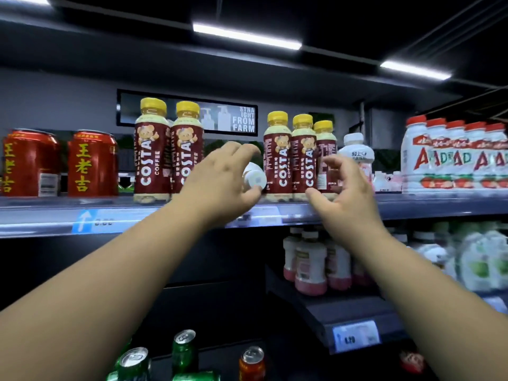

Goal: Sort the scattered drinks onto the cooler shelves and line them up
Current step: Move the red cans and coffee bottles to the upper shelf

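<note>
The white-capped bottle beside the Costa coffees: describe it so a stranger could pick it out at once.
Find the upper shelf and its group of three yellow-capped Costa Coffee bottles. Just right of them, behind the right hand, stands a lone white bottle. Its white cap sets it apart from those yellow caps and the red-capped AD bottles further right.

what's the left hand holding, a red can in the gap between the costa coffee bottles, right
Not a red can. The head view shows the left hand holding a small white bottle in the gap between the Costa coffee bottles.
</note>
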`<control>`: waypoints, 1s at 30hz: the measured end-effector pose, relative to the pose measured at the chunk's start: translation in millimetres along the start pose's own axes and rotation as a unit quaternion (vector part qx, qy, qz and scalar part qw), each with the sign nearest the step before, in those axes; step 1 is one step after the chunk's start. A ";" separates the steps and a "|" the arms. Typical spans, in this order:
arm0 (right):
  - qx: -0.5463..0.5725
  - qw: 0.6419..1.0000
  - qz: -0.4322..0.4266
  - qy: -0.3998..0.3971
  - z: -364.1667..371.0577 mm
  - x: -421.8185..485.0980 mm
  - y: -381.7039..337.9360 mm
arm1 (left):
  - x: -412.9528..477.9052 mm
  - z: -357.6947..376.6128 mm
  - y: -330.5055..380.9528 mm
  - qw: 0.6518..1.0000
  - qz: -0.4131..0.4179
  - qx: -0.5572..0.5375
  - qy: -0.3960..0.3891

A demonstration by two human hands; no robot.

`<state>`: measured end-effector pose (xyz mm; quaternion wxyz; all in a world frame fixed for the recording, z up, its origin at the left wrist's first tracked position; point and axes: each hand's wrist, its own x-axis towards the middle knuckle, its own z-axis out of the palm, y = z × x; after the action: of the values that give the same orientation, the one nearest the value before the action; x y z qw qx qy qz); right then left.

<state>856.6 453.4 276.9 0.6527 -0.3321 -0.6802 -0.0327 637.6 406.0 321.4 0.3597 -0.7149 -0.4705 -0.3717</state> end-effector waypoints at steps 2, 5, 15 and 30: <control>-0.012 1.000 0.001 0.004 -18.0 12.2 21.0 | 10.1 8.8 3.8 0.999 -0.039 -0.026 -0.012; -0.044 0.999 0.007 0.009 -37.4 28.9 48.7 | 14.1 22.5 3.2 0.995 -0.092 -0.017 -0.025; -0.074 0.994 0.071 -0.039 -48.4 74.7 110.3 | 14.0 36.1 8.6 0.986 -0.160 0.034 -0.032; -0.134 0.984 0.091 -0.078 -36.5 81.9 129.4 | 24.5 40.9 27.3 0.973 -0.222 0.051 0.039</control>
<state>958.2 570.1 306.4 0.5476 -0.4783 -0.6855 -0.0377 678.0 443.1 319.2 0.3216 -0.5583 -0.6217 -0.4454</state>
